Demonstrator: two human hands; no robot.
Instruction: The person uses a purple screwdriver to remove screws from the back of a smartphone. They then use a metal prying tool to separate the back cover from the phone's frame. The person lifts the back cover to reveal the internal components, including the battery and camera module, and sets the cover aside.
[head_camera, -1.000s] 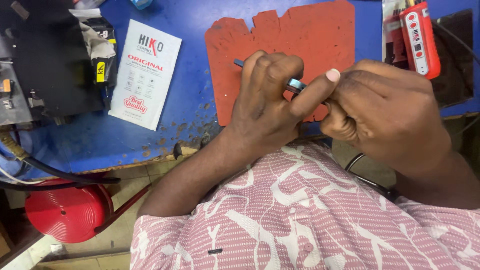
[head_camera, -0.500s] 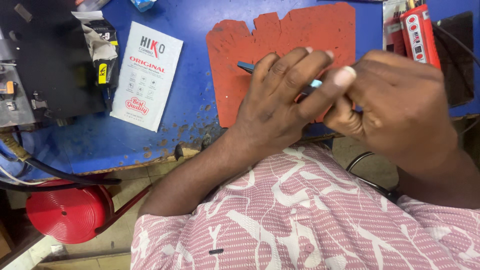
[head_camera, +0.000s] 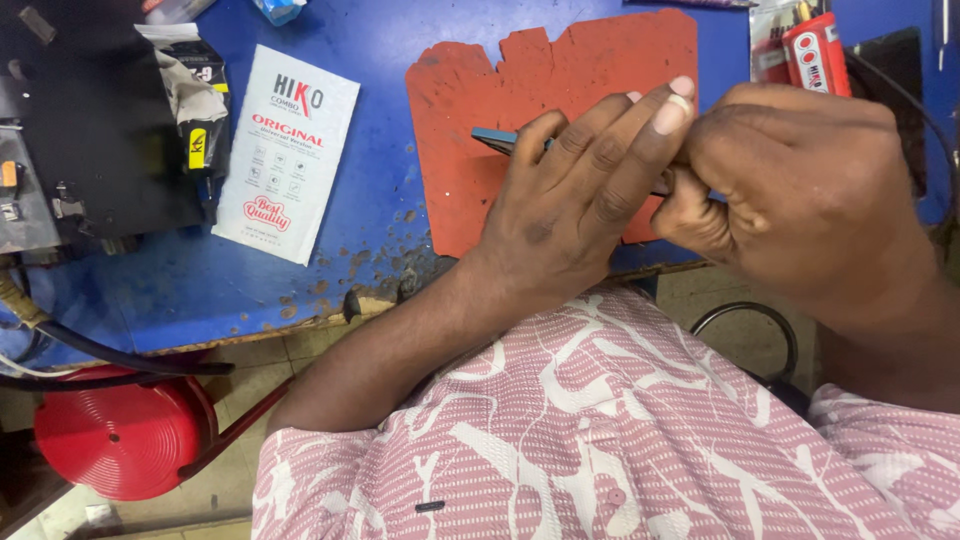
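A small repair workshop, by the look of it. The blue worktop (head_camera: 380, 150) is chipped and worn along its front edge, with a ragged red rubber mat (head_camera: 480, 190) laid on it as a working pad. A white parts packet (head_camera: 287, 152) lies to one side, next to a black machine (head_camera: 70, 130) with labels and switches. A red tool pack (head_camera: 815, 55) sits at the back. Below the edge, black cables (head_camera: 110, 355) trail past a red stool (head_camera: 120, 435) on a tiled floor (head_camera: 290, 350).

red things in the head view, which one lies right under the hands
The flat red rubber mat with the notched top edge, on the blue table. The red ribbed round stool stands on the floor; the red packaged tool lies at top right.
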